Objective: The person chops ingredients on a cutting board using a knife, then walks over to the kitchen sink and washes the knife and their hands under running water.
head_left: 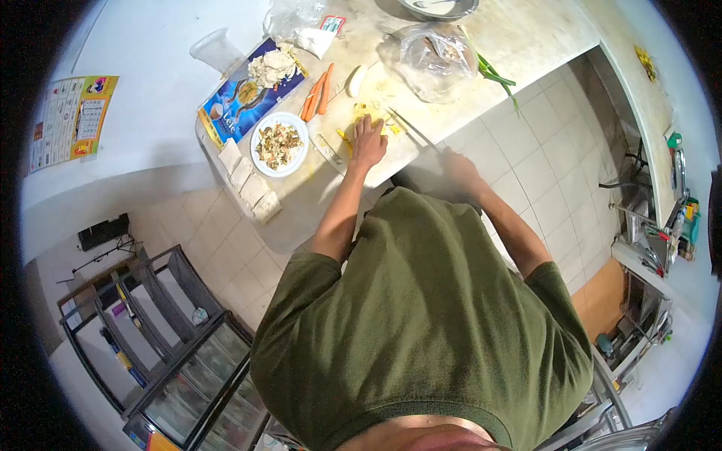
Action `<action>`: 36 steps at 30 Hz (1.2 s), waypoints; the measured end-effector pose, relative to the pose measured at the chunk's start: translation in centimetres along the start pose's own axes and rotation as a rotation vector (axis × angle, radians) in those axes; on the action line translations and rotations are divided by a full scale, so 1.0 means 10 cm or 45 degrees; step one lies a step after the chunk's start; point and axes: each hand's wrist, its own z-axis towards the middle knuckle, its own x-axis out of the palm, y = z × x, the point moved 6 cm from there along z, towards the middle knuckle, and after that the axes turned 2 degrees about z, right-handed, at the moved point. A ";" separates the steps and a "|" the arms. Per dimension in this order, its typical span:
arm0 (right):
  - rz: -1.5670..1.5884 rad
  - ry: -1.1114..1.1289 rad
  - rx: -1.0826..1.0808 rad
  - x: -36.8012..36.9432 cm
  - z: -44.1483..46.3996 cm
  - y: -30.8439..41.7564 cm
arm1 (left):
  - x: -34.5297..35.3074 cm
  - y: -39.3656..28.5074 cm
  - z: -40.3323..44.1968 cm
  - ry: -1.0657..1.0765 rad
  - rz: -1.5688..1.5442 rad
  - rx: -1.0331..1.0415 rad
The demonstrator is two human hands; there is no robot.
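Note:
My left hand [367, 141] presses down on yellow vegetable pieces [362, 110] on the counter, its fingertips gripping a piece that they mostly hide. Slightly blurred, my right hand [462, 173] is wrapped around the handle of a knife [415, 129]. The blade points up and left, its tip just right of the cut pieces. Close to my left hand lie carrots [317, 94] and a pale, curved vegetable piece [356, 81]. A white bowl [304, 147] of chopped, mixed food stands to the left.
White blocks [250, 180] line the counter's left edge. Behind the bowl, pale shredded food [272, 68] rests on a blue package [235, 113]. A plastic bag [436, 60], green onions [496, 77] and a metal bowl [444, 16] occupy the right and back.

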 end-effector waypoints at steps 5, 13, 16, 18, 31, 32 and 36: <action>-0.120 -0.222 -0.058 0.40 0.12 -0.03 | 0.00 -0.05 -0.07 0.063 0.005 -0.076; -0.141 0.041 0.184 0.14 0.05 -0.07 | 0.22 0.04 -0.04 0.079 0.110 -0.089; -0.202 0.076 0.150 0.18 -0.09 -0.30 | 0.16 0.02 -0.07 0.153 0.051 -0.158; -0.209 0.056 0.075 0.24 -0.09 -0.37 | 0.15 0.02 -0.09 0.196 0.035 -0.193; -0.027 0.008 0.083 0.00 0.17 0.07 | 0.25 0.05 -0.08 0.178 0.022 -0.210; -0.041 -0.011 0.071 0.04 0.16 0.08 | 0.27 0.05 -0.09 0.174 0.026 -0.207; -0.002 0.097 0.274 0.35 0.39 -0.01 | 0.26 0.04 -0.09 0.195 -0.001 -0.234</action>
